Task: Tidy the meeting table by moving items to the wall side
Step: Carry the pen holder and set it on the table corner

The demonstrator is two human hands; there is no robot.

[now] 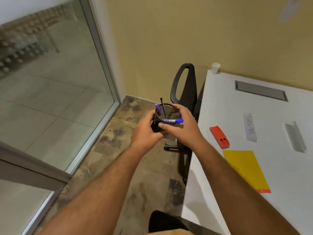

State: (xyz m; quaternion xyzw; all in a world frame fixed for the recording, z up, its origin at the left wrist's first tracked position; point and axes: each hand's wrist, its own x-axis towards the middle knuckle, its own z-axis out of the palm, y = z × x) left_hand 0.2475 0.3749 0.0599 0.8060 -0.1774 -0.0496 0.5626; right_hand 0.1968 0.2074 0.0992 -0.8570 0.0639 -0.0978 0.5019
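I hold a black mesh pen cup (169,110) in the air over the floor, left of the white meeting table (220,106). My left hand (147,131) grips the cup's side from below. My right hand (184,126) wraps its right rim and pinches a blue marker (174,120) lying across the opening. A purple marker (158,108) and a thin black pen (163,107) stand inside the cup. On the table lie a red stapler (219,136), a yellow sheet (245,168), a paper label reading "CHECK-IN" (249,127) and a grey metal bar (295,139).
A white paper cup (215,68) stands at the table's far corner by the yellow wall. A grey cable hatch (260,90) is set into the tabletop. A black office chair (185,92) stands against the table's left edge. A glass partition (50,82) runs along the left.
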